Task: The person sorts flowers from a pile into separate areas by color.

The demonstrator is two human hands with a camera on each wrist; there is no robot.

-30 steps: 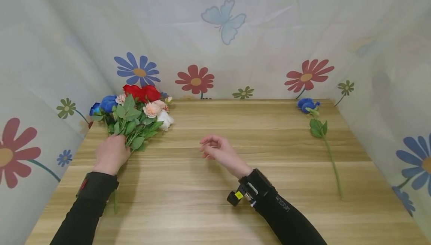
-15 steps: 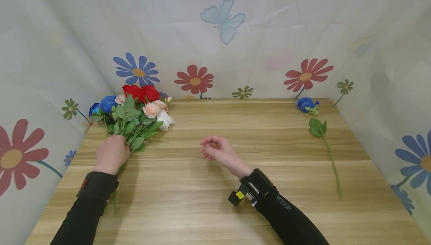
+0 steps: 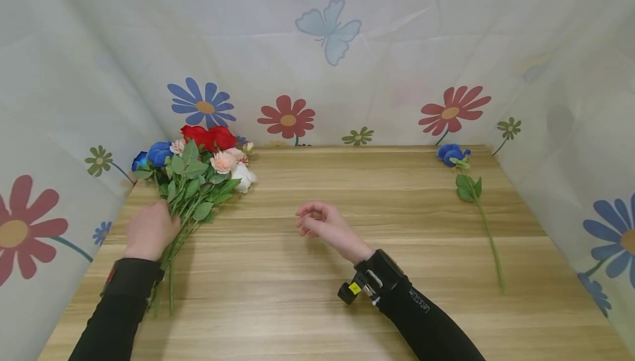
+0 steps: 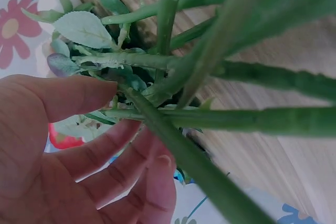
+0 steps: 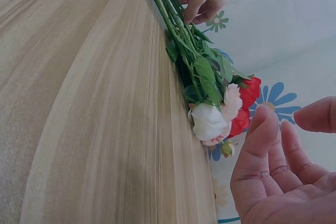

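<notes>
A bunch of artificial flowers (image 3: 193,171) lies on the left of the wooden table, with red, blue, pale pink and white heads pointing away from me. My left hand (image 3: 152,230) is beside its green stems (image 4: 194,163), to their left. In the left wrist view, the thumb (image 4: 79,97) is right at a stem and the fingers are loosely bent behind, not closed around the bunch. My right hand (image 3: 324,226) hovers over the middle of the table, fingers loosely curved and holding nothing. A single blue rose (image 3: 452,155) with a long stem lies at the right.
The wooden table (image 3: 377,317) spreads under both hands. A pale curtain (image 3: 397,36) printed with flowers and a butterfly closes off the back and both sides. A small black device (image 3: 347,292) hangs at the right wrist.
My left hand has let go of the flower stems and shifted left, leaving more of them visible. The bunch stays in place, and my right hand has hardly moved.
</notes>
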